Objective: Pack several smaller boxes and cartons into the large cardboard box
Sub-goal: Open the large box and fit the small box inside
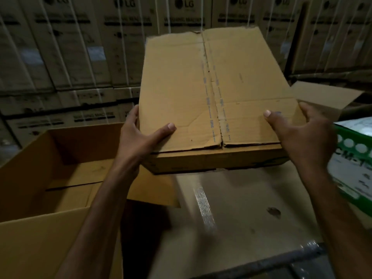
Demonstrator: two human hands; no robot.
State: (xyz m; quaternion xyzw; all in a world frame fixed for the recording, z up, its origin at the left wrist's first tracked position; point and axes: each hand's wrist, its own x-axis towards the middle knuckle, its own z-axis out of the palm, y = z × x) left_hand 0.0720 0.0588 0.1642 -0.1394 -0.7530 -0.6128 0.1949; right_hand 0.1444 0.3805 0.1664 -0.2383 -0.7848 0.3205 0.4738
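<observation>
My left hand (138,137), right hand (302,133) clasp brown carton (211,93) by sides, thumbs on top. Large open box (30,178) at 8 o'clock; green-white carton (354,158) at 3.

Closed brown carton (213,93), worn flaps, split centre seam, tilted at frame centre. Large cardboard box (24,188) open-topped, lower left. Green-white carton (354,158) at right edge, cropped.
</observation>
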